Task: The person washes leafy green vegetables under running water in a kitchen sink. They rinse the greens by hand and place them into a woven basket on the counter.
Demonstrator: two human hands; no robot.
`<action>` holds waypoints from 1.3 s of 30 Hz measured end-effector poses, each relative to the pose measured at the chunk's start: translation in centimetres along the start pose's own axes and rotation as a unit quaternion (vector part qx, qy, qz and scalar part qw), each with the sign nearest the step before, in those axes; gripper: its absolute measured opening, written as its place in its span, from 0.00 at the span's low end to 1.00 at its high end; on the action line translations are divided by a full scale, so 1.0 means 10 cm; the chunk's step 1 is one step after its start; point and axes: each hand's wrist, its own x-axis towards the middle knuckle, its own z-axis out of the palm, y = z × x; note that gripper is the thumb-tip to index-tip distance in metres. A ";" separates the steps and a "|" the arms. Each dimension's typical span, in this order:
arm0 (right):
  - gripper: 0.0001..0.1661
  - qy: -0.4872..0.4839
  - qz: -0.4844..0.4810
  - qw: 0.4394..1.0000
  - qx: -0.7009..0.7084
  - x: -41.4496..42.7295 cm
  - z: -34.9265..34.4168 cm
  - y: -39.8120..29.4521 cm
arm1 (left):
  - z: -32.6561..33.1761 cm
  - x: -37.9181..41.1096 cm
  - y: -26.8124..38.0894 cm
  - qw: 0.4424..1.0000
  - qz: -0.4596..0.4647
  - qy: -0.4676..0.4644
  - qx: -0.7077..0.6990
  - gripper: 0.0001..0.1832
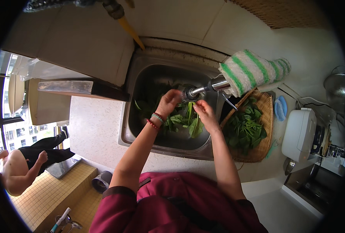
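Under the faucet's spray head [188, 94], my right hand [206, 115] pinches the pale stems of some leafy greens [196, 125], whose leaves hang down into the stainless steel sink [166, 148]. My left hand [169, 102], wearing red and green bead bracelets on its wrist, is just left of the spray head with curled fingers. Its fingertips are blurred, and I cannot tell whether it holds anything. More leafy greens [177, 118] lie in the shadowed basin below my hands. A green-and-white striped cloth [248, 68] wraps the faucet's body behind its flexible metal neck.
Right of the sink, a woven bamboo basket [267, 116] holds leafy greens [248, 123]. Beyond it are a blue oval item [280, 108] and a white appliance [300, 135]. A wooden-edged board [66, 86] juts over the left counter [95, 122]. Another person [24, 169] is at far left.
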 end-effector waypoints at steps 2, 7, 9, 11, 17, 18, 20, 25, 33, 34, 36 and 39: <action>0.08 -0.003 0.000 1.000 -0.002 0.06 0.00 0.06 | 0.06 -0.07 0.06 0.996 0.015 -0.078 0.031 0.13; 0.10 -0.053 0.048 0.997 0.012 0.09 -0.06 0.08 | 0.03 -0.06 0.11 0.983 0.052 -0.111 0.138 0.06; 0.09 -0.093 0.042 0.995 0.013 0.13 0.00 0.04 | 0.01 -0.05 0.19 0.982 0.024 -0.118 0.142 0.07; 0.09 -0.075 0.057 0.995 0.017 0.10 -0.13 0.03 | 0.02 -0.03 0.20 0.978 0.002 -0.146 0.146 0.08; 0.08 -0.080 0.054 0.995 0.015 0.10 -0.16 -0.02 | 0.01 -0.01 0.17 0.979 0.000 -0.195 0.053 0.09; 0.08 -0.085 0.056 0.995 0.003 0.09 -0.13 -0.06 | 0.00 -0.01 0.17 0.977 0.012 -0.202 0.067 0.08; 0.07 -0.095 0.049 0.994 -0.014 0.08 -0.08 -0.15 | 0.00 -0.03 0.19 0.985 -0.007 -0.173 0.018 0.08; 0.06 -0.082 0.037 0.994 0.059 0.11 -0.05 -0.11 | -0.10 0.11 -0.04 0.995 -0.053 -0.025 -0.079 0.11; 0.04 -0.063 0.011 0.997 0.032 0.13 -0.03 -0.09 | 0.06 -0.07 0.14 0.884 0.275 -0.010 0.377 0.18; 0.05 -0.075 0.021 0.997 0.026 0.13 -0.06 -0.08 | 0.06 -0.07 0.14 0.913 0.225 -0.030 0.340 0.17; 0.07 -0.076 0.014 0.997 0.019 0.12 -0.05 -0.14 | 0.03 -0.09 0.17 0.955 0.122 -0.067 0.262 0.14; 0.08 -0.054 0.038 0.998 0.022 0.11 -0.05 -0.28 | -0.03 -0.06 0.09 0.985 0.067 -0.090 0.130 0.09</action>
